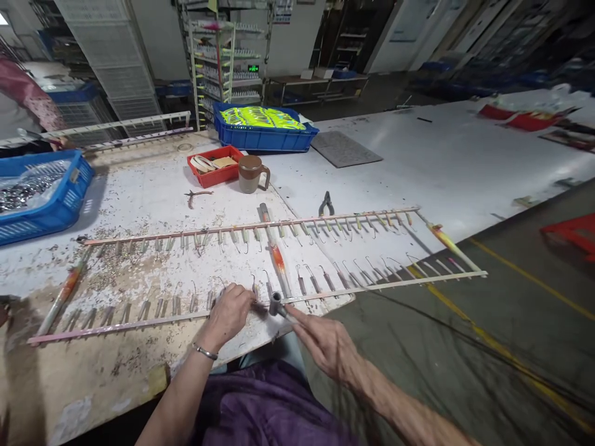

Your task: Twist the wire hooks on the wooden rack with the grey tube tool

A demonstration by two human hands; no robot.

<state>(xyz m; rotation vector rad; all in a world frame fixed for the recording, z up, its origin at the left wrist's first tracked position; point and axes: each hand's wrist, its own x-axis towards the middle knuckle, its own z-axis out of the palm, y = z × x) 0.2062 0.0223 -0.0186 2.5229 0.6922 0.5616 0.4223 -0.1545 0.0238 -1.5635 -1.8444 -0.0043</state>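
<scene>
A long ladder-like frame (pixel 395 285) lies across the table in front of me, its right end past the table edge. Rows of small metal pieces with thin wire hooks (pixel 329 280) line both long rails, pointing inward. My left hand (pixel 232 310), with a bracelet at the wrist, is at the near rail left of the orange-stained middle crossbar (pixel 277 257). Its fingers are pinched together; what is between them is hidden. In my right hand (pixel 328 341) is a metal hammer (pixel 276 303), its round head over the near rail beside the crossbar's end.
Beyond the frame are pliers (pixel 326 203), red-handled cutters (pixel 198 195), a lidded mug (pixel 251 173), a red tray (pixel 216 166) and a blue crate (pixel 264 141) of yellow-green pieces. Another blue crate (pixel 39 198) holds metal pieces at left, near another person's sleeve (pixel 44 111).
</scene>
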